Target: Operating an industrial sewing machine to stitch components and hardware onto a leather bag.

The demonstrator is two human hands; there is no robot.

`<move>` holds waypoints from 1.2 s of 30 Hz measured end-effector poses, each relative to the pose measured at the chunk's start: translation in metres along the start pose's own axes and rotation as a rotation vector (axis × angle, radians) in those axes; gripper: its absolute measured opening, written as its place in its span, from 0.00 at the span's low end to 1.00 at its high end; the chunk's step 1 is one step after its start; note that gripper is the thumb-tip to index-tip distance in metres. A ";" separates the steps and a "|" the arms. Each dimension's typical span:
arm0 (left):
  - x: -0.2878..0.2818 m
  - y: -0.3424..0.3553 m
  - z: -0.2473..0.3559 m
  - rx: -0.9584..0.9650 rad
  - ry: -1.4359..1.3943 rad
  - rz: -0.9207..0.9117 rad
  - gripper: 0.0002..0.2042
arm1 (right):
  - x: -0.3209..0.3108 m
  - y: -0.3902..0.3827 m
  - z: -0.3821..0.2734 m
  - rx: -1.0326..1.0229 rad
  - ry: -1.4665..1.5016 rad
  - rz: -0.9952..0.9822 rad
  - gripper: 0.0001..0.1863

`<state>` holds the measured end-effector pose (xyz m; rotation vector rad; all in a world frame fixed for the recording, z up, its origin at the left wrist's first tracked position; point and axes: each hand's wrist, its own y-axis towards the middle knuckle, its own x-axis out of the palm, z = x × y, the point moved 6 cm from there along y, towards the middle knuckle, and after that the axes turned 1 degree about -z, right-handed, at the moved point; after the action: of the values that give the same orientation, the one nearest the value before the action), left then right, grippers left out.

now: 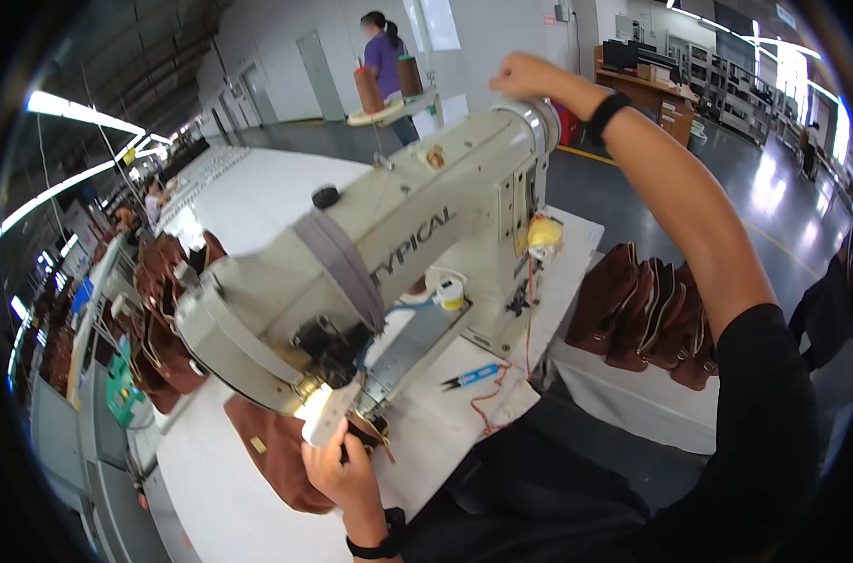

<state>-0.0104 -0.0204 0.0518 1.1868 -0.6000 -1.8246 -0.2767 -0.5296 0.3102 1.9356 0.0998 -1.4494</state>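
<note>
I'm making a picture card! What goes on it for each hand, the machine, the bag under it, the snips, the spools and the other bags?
Left hand: fingers at the white bar
Right hand: at the wheel
Machine: pale grey, glowing light on
Bag: brown, partly under the machine's head
Snips: blue, on the table, beside reddish thread
Spools: two, behind the machine
Other bags: brown, to the right and left
</note>
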 end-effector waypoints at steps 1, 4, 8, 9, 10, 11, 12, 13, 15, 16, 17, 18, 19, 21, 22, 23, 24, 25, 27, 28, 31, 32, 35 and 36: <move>0.002 -0.003 -0.002 0.014 -0.004 0.001 0.11 | 0.008 0.006 0.001 0.100 -0.110 -0.175 0.29; 0.004 -0.004 -0.002 0.017 -0.029 0.014 0.12 | 0.025 0.005 0.008 0.070 0.085 -0.147 0.32; 0.004 -0.002 0.003 0.026 -0.038 0.029 0.12 | 0.027 -0.041 0.052 0.149 0.481 0.223 0.26; 0.002 -0.003 0.001 0.024 -0.030 0.043 0.12 | 0.034 -0.074 0.049 0.051 0.636 0.488 0.24; -0.003 -0.005 -0.002 -0.005 -0.011 0.051 0.12 | 0.054 -0.110 0.037 0.096 0.680 0.660 0.24; 0.000 -0.002 0.000 0.006 -0.025 0.029 0.12 | 0.077 -0.142 0.060 0.054 0.578 0.797 0.24; 0.004 0.001 -0.001 0.011 -0.034 0.009 0.12 | 0.096 -0.157 0.074 0.051 0.569 0.784 0.24; 0.005 0.001 -0.005 0.001 -0.038 0.007 0.13 | 0.119 -0.165 0.080 0.034 0.546 0.681 0.24; 0.005 0.005 -0.007 0.029 -0.010 -0.001 0.13 | 0.123 -0.158 0.096 0.043 0.578 0.640 0.25; 0.003 0.005 -0.008 0.052 0.025 -0.002 0.11 | 0.103 -0.138 0.101 0.091 0.641 0.687 0.26; 0.001 0.006 -0.010 0.032 0.029 -0.024 0.10 | 0.077 -0.110 0.104 0.117 0.536 0.696 0.28; -0.001 0.006 -0.012 0.013 0.060 -0.021 0.09 | 0.045 -0.083 0.084 -0.042 0.355 0.667 0.30; 0.011 0.016 -0.007 0.003 -0.032 -0.013 0.10 | -0.004 -0.057 0.104 0.045 0.431 0.450 0.29; 0.017 0.012 -0.003 -0.018 -0.093 0.003 0.10 | -0.004 -0.004 0.138 0.062 0.358 0.314 0.27; 0.003 0.007 -0.013 -0.046 -0.026 0.011 0.11 | 0.035 -0.004 0.067 0.143 0.466 0.116 0.24; 0.001 0.007 -0.013 -0.014 -0.036 0.058 0.08 | 0.046 -0.014 0.032 0.240 0.512 -0.053 0.21; 0.003 0.008 -0.010 0.032 -0.081 0.101 0.06 | 0.051 -0.023 0.042 0.242 0.505 -0.056 0.21; 0.007 0.006 -0.009 0.023 -0.097 0.100 0.05 | 0.048 -0.035 0.066 0.181 0.665 0.187 0.23; 0.007 0.004 -0.006 0.022 -0.104 0.096 0.05 | 0.057 -0.054 0.081 0.110 0.828 0.416 0.25; 0.008 0.003 -0.004 0.029 -0.110 0.091 0.05 | 0.061 -0.071 0.086 0.080 0.973 0.555 0.25; 0.008 0.004 -0.005 0.029 -0.117 0.087 0.05 | 0.058 -0.082 0.095 0.136 1.082 0.704 0.26; 0.007 0.004 -0.005 0.038 -0.117 0.091 0.06 | 0.057 -0.085 0.084 0.119 1.049 0.724 0.26; 0.002 0.003 -0.007 0.026 -0.093 0.069 0.11 | 0.061 -0.109 0.033 0.069 0.795 0.708 0.25; 0.005 0.004 -0.006 0.024 -0.097 0.065 0.13 | 0.051 -0.116 0.029 0.072 0.773 0.707 0.25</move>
<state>-0.0043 -0.0263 0.0497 1.0865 -0.7094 -1.8327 -0.3339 -0.4768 0.2062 2.1700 -0.2675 -0.2241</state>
